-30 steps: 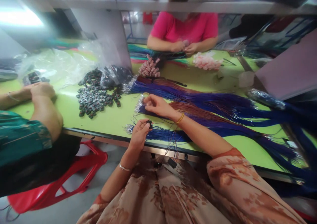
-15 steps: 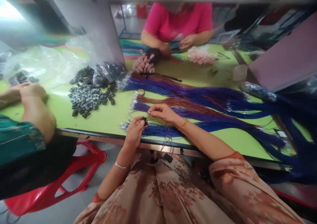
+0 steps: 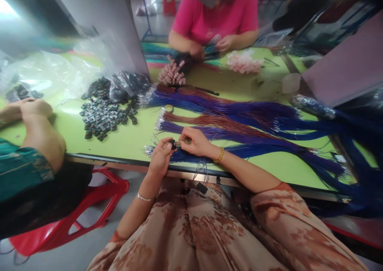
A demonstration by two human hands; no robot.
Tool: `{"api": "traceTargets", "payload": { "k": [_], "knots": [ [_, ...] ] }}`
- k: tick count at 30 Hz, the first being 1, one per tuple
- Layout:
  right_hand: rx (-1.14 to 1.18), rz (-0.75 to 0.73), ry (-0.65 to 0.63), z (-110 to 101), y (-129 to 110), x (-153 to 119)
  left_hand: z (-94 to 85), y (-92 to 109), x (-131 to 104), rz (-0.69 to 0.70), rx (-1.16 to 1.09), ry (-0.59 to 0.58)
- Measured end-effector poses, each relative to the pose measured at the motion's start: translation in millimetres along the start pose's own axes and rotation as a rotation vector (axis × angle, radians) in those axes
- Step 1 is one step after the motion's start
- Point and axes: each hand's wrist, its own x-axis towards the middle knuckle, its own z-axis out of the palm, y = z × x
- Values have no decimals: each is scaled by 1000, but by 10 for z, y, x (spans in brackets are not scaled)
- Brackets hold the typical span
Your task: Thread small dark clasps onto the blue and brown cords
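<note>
Between the thumb and fingers of my left hand (image 3: pixel 159 158) is a small black connector housing (image 3: pixel 172 144), held just above the table's front edge. My right hand (image 3: pixel 196 141) is closed in a pinch right beside it, on a thin wire (image 3: pixel 178 144) that meets the housing; the wire's tip is too small to make out. Under and behind my hands lie bundles of blue wires (image 3: pixel 248 150), purple wires (image 3: pixel 206 132) and brown wires (image 3: pixel 203 120), with silvery terminals at their left ends. Several thin wires hang over the edge near a black block (image 3: pixel 201 188) at my lap.
A heap of black connector housings (image 3: pixel 103 117) lies to the left, by a clear plastic bag (image 3: pixel 56 75). A tape roll (image 3: pixel 169 108) sits behind the wires. Across the table a co-worker in a pink shirt (image 3: pixel 214 17) handles wires near pink connectors (image 3: pixel 172 72). Another person's arm (image 3: pixel 43 123) rests at left.
My right hand has turned and come down level with the connector housing, its fingers curling in closer to it. My left hand still holds the housing in nearly the same place.
</note>
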Motion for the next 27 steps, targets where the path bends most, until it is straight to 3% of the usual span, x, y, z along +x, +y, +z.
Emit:
{"api": "traceTargets", "payload": {
  "k": [8,14,23,27],
  "knots": [
    [-159,-85,26,20,-44,-22,0,5,9,-1,5,-14],
    [-189,-70,-2,65,-48,-21,19,1,-4,3,-3,-10],
    [-162,-47,-90,48,13,-37,97,11,-42,-13,21,83],
    [-256,-53,-75,90,9,-42,102,-9,-40,22,68,97]
  ]
}}
